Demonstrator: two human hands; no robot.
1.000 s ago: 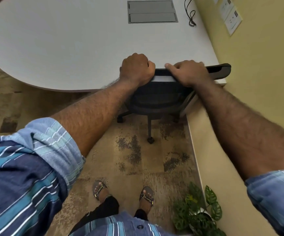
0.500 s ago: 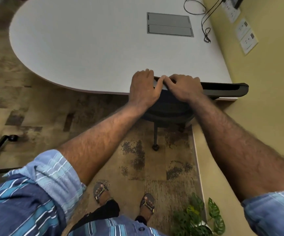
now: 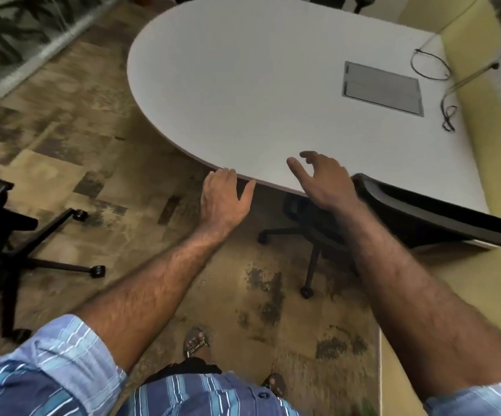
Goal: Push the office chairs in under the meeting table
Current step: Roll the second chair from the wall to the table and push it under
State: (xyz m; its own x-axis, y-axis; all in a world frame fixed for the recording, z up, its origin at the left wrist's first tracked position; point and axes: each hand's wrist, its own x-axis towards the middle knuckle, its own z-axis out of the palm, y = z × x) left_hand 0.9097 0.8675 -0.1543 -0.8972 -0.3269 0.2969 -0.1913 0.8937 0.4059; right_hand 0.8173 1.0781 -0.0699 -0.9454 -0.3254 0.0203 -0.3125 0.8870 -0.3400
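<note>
A black office chair (image 3: 429,211) stands tucked under the white meeting table (image 3: 273,85) at the right, its backrest top against the table's near edge. My right hand (image 3: 324,181) hovers open just left of the backrest, fingers spread, holding nothing. My left hand (image 3: 225,199) is open further left, in the air by the table's rim, apart from the chair. A second black office chair (image 3: 0,235) stands out on the floor at the far left, well away from the table, with its wheeled base showing.
A yellow wall (image 3: 489,175) runs along the right, close to the tucked chair. A grey cable hatch (image 3: 382,88) and loose cables (image 3: 441,73) lie on the tabletop. More chairs (image 3: 345,1) stand at the table's far side. My sandalled feet (image 3: 196,343) stand on patterned carpet.
Both hands have let go of the chair's backrest and opened, moving left. My view has swung left, bringing the second chair into sight.
</note>
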